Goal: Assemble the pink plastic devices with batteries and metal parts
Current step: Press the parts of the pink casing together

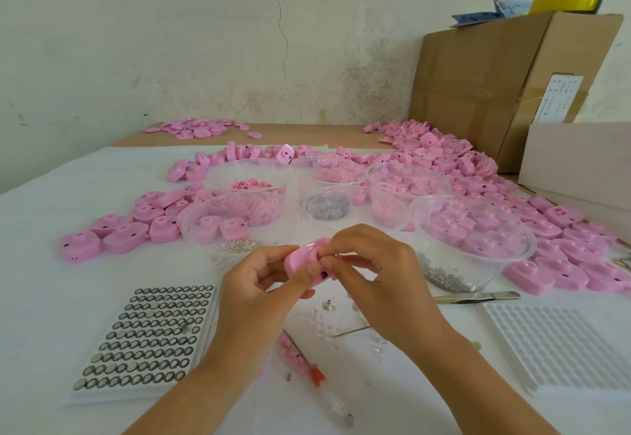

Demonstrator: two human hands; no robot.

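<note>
If pinched too loosely, could drop the pink device onto the desk, down among the small clear bits at 6 o'clock. Could lose a tiny part there too. If pushed in crooked, might jam or bend. If squeezed too hard, might crack it. For the left grip: clamped round the pink device from 9 o'clock, fingers curled tight. For the right grip: fingertips closed together on top of the pink device from 3 o'clock, pinching it. Too small to tell what else sits under them. Held up off the desk between both, at 2 o'clock from the battery tray.
</note>
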